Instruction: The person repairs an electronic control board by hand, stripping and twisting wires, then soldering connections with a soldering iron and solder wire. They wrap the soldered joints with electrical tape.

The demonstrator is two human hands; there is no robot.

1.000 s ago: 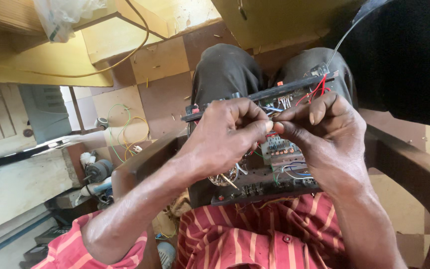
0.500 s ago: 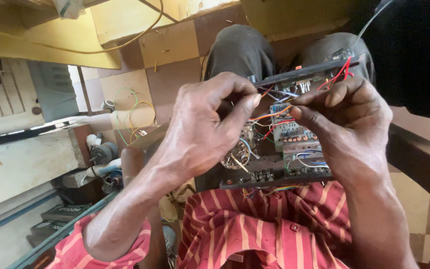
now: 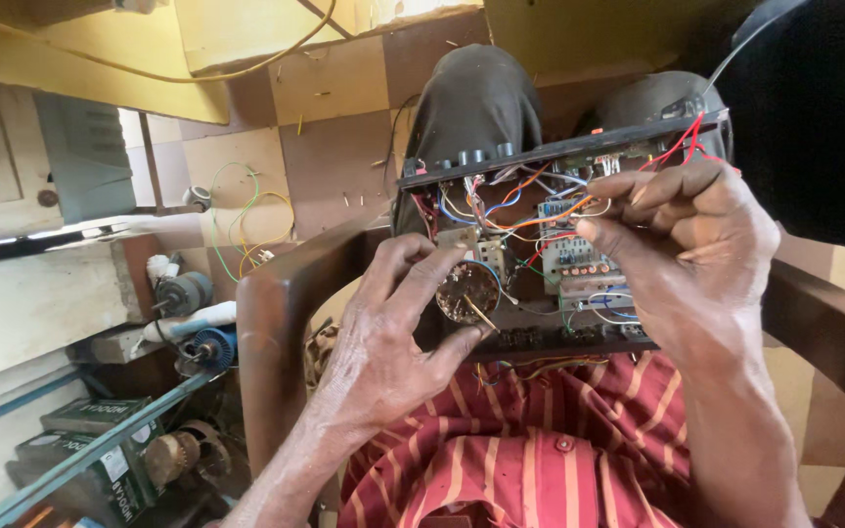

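Observation:
An opened electronic chassis (image 3: 550, 337) rests on my lap, its inside full of coloured wires, a circuit board (image 3: 579, 256) and a round copper-wound coil (image 3: 466, 290). My left hand (image 3: 393, 342) grips the chassis's near-left edge, thumb under the rim and fingers beside the coil. My right hand (image 3: 691, 240) is over the right half and pinches an orange wire (image 3: 540, 220) between thumb and fingertips. A row of black knobs (image 3: 471, 156) lines the far panel, by my knees.
I sit in a dark wooden chair with arms (image 3: 276, 313) on both sides. On the floor to the left lie small motors (image 3: 183, 288), loose yellow and green wires (image 3: 246, 220), boxes (image 3: 90, 460) and a metal bar. A black object (image 3: 814, 117) fills the upper right.
My left hand has slid off the middle of the board down to the chassis's near-left edge, uncovering the coil. My right hand stays on the wires. The view has shifted.

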